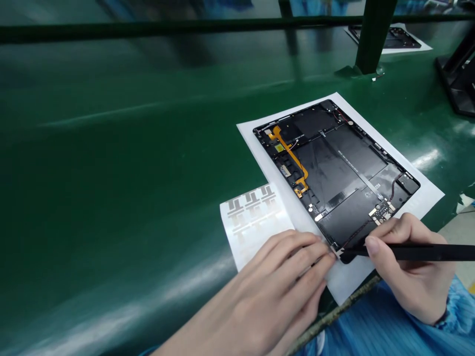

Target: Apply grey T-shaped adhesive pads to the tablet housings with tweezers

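Observation:
An opened black tablet (334, 168) lies back-up on a white sheet (426, 198) on the green belt, showing an orange flex cable (293, 158) and a small circuit board (381, 211). My right hand (408, 269) grips a black stick tool (415, 252), its tip at the tablet's near corner. My left hand (282, 282) lies with fingers extended, fingertips pressing a small white piece (337, 252) at that same corner.
A clear liner with grey T-shaped stickers (252, 217) lies left of the white sheet. A dark green post (373, 34) stands at the back, another tablet on paper (397, 38) behind it. A black stand (458, 74) is at the far right. Blue sleeves show below.

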`<state>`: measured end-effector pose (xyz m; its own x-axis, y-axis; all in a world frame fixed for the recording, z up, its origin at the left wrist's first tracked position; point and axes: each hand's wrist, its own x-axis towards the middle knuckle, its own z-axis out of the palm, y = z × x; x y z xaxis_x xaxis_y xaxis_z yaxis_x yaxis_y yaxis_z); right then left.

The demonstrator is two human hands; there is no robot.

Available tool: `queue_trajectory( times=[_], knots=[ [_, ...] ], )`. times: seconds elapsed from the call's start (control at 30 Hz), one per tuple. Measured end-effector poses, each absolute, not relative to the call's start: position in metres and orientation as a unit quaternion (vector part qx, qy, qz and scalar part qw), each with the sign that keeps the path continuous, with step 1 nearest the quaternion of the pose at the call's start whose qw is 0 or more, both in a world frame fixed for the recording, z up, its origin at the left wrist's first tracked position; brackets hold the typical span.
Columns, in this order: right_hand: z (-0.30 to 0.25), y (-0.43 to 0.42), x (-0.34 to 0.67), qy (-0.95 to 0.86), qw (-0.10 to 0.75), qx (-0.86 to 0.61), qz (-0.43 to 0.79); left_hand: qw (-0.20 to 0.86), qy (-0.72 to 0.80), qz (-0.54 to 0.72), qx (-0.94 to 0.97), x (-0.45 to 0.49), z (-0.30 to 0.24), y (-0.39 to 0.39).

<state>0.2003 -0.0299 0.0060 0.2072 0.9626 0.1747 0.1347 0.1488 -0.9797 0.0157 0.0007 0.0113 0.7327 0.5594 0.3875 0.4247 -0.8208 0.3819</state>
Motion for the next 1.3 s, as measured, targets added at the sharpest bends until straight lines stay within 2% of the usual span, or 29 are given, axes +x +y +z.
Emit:
queue_trajectory(
  times=[0.43, 0.77, 1.07, 1.17, 1.3],
  knots=[
    [0.006, -0.031, 0.200, -0.505, 0.548, -0.564, 0.357, 0.143, 0.262, 0.235, 0.925, 0.015, 0.017, 0.003],
    [0.004, -0.031, 0.201, -0.525, 0.545, -0.556, 0.344, 0.118, 0.237, 0.235, 0.935, 0.010, 0.015, 0.005],
    [0.012, -0.027, 0.211, -0.557, 0.523, -0.557, 0.325, 0.092, 0.276, 0.237, 0.927, 0.015, 0.010, -0.004],
    [0.013, -0.025, 0.211, -0.566, 0.524, -0.531, 0.351, 0.088, 0.269, 0.239, 0.929, 0.015, 0.011, -0.002],
    [0.013, -0.022, 0.209, -0.594, 0.476, -0.514, 0.395, 0.082, 0.266, 0.243, 0.929, 0.016, 0.013, 0.000]
  ],
)
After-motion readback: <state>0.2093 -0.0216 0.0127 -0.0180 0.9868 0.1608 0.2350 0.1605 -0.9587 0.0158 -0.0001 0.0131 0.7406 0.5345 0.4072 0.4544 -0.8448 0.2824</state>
